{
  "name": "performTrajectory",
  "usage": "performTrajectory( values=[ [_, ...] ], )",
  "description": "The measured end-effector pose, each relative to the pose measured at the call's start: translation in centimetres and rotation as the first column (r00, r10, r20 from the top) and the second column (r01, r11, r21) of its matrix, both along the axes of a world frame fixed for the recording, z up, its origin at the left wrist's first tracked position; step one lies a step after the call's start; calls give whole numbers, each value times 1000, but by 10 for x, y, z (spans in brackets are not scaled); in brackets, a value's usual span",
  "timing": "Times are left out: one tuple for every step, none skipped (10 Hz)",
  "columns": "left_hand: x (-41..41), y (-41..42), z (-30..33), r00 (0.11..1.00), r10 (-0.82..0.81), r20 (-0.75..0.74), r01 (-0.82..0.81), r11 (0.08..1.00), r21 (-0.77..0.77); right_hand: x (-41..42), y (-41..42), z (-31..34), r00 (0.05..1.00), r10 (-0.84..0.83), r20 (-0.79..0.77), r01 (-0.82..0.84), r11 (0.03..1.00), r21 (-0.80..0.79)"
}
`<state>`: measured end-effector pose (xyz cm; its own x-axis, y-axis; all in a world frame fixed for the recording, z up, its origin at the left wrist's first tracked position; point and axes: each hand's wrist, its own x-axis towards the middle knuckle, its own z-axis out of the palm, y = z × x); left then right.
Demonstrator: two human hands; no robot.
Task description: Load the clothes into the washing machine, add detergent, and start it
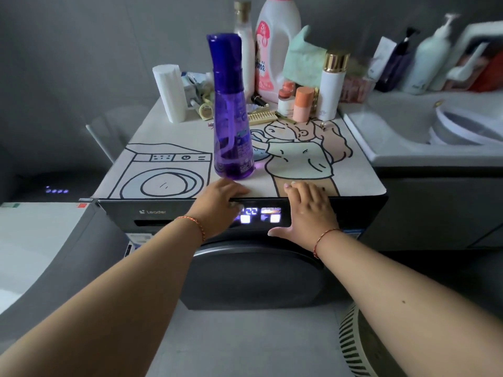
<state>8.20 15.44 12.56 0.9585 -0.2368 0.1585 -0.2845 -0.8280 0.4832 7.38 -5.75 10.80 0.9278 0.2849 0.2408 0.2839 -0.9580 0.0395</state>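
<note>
A dark front-loading washing machine (152, 213) stands before me, its round door (253, 276) closed and its display (260, 214) lit. My left hand (220, 205) rests flat on the machine's top front edge, fingertips over the left side of the lit panel, holding nothing. My right hand (309, 210) lies spread over the edge to the right of the display, thumb stretched out below the panel. A tall purple detergent bottle (231, 112) stands upright on the cartoon-printed cover mat (353, 175), just behind my left hand. No clothes are visible.
Bottles crowd the back of the mat: a pink-and-white softener jug (275, 50), a white paper roll (168, 93), small cosmetic jars (302, 104). A white sink (394, 131) holding a basin is at the right, a slatted laundry basket (362, 346) at lower right, a toilet (35, 235) at the left.
</note>
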Motion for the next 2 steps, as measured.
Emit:
performTrajectory(
  values=[
    [-10, -7, 5, 1000, 25, -11, -24, 995, 97, -7, -1, 14, 996, 57, -64, -52, 995, 82],
    [-19, -15, 3, 1000, 29, -3, -27, 981, 193, -17, -9, 25, 986, 73, -151, -39, 976, 214]
  ],
)
